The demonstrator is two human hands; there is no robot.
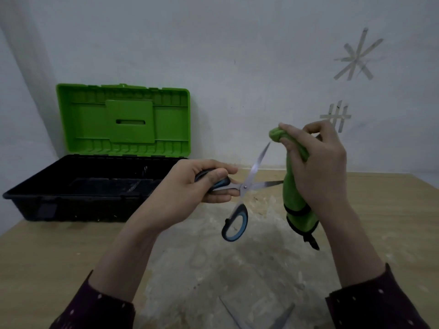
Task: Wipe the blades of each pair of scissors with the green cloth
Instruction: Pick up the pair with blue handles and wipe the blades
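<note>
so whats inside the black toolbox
The toolbox is open, green lid raised. The dark inside shows only faint pale marks, no tool I can make out. Its near wall hides the floor's front, and the left hand covers its right end.

A pale wooden table (47,257), scuffed whitish in the middle, carries a black plastic toolbox (83,188) with its green lid (123,119) raised. Right of the toolbox and much nearer, splayed steel scissor blades (283,317) lie on the table.
</note>
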